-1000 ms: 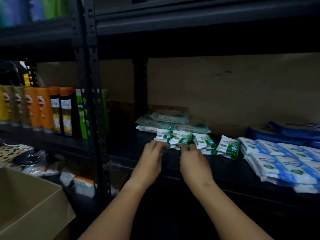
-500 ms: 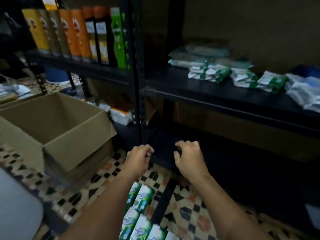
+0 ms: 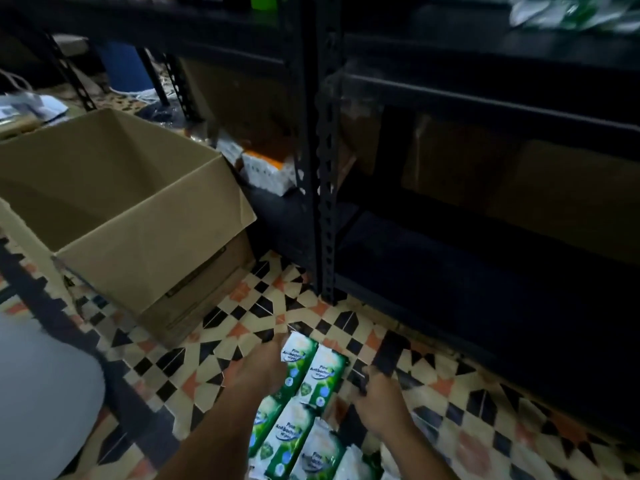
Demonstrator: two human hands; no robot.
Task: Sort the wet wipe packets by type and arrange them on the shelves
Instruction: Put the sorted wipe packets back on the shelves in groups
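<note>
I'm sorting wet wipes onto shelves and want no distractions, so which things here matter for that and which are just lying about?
Part of the job:
green and white wipe packets on the tiled floor
left hand
right hand
black shelving unit

Just lying about:
open cardboard box
white and orange pack on the low shelf
papers, far left

Dim, motion-blurred, shadowed shelves [image 3: 485,98], bowed edges.

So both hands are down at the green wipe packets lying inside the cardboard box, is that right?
Not quite. In the head view the green wipe packets lie on the patterned tile floor, not inside the cardboard box, which stands apart to the left. Both hands are down at them: the left hand beside the top packets, the right hand on their other side.
</note>
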